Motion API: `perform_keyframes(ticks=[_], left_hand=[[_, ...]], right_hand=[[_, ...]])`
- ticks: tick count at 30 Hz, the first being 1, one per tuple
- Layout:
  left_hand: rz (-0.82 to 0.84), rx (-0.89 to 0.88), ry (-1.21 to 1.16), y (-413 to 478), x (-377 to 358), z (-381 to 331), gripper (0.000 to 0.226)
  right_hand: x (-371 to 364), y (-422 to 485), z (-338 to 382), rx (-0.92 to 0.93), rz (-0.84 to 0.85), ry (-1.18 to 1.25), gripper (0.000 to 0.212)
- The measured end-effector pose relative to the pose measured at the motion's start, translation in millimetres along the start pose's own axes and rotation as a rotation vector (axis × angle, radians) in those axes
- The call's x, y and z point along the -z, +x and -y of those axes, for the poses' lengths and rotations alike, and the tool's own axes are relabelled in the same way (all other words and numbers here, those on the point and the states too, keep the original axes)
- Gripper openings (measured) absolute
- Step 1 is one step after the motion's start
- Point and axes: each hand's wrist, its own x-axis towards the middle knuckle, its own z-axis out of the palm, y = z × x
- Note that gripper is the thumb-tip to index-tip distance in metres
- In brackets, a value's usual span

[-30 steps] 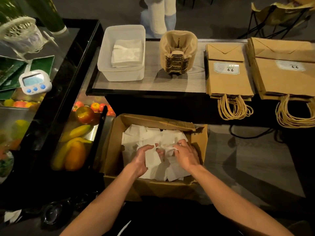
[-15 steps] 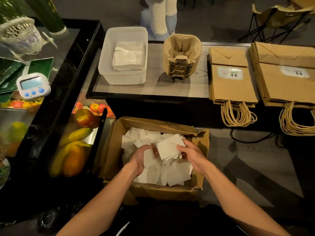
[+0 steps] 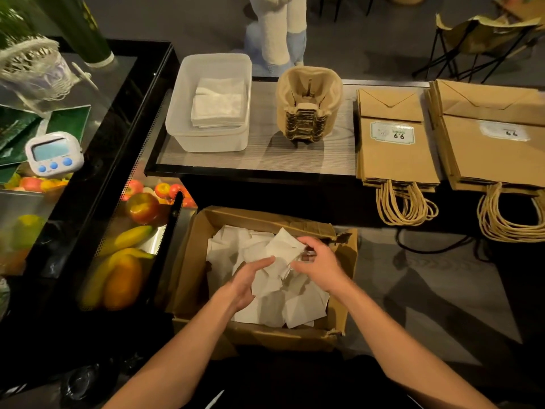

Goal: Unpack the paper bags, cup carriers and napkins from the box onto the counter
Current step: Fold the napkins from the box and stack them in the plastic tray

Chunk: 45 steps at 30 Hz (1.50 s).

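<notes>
Inside the cardboard box point(image 3: 193, 261) (on the floor below the bench's point(image 3: 295, 160) near edge) the right hand point(image 3: 320, 265) pinches a napkin stack point(image 3: 283, 247). The left hand point(image 3: 244, 280), fingers straight, touches its side.

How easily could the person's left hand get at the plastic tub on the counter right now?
Probably yes. The left hand touches napkins in the box, and the tub stands open-topped straight ahead with nothing between them.
</notes>
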Motion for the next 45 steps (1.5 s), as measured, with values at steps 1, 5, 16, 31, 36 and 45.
perform_keyframes(ticks=[1, 5, 16, 31, 36, 45], left_hand=[[-0.025, 0.005, 0.004, -1, -2, -1, 0.047], [-0.067, 0.003, -0.024, -4, -6, -1, 0.039], [-0.016, 0.047, -0.143, -12, -6, -1, 0.032], [0.040, -0.061, 0.005, -20, -12, -6, 0.029], [-0.012, -0.124, -0.034, -15, -7, -8, 0.041], [-0.024, -0.137, 0.019, -10, -13, -5, 0.043]], right_hand=[[-1, -1, 1, 0.048, -0.020, -0.023, 0.047], [-4, -3, -1, 0.149, -0.136, -0.007, 0.044], [-17, -4, -8, -0.250, -0.058, 0.381, 0.025], [-20, -6, -3, -0.152, -0.113, 0.146, 0.018], [-5, -5, -1, -0.022, 0.033, -0.055, 0.032], [-13, -2, 1, -0.053, -0.068, 0.103, 0.030]])
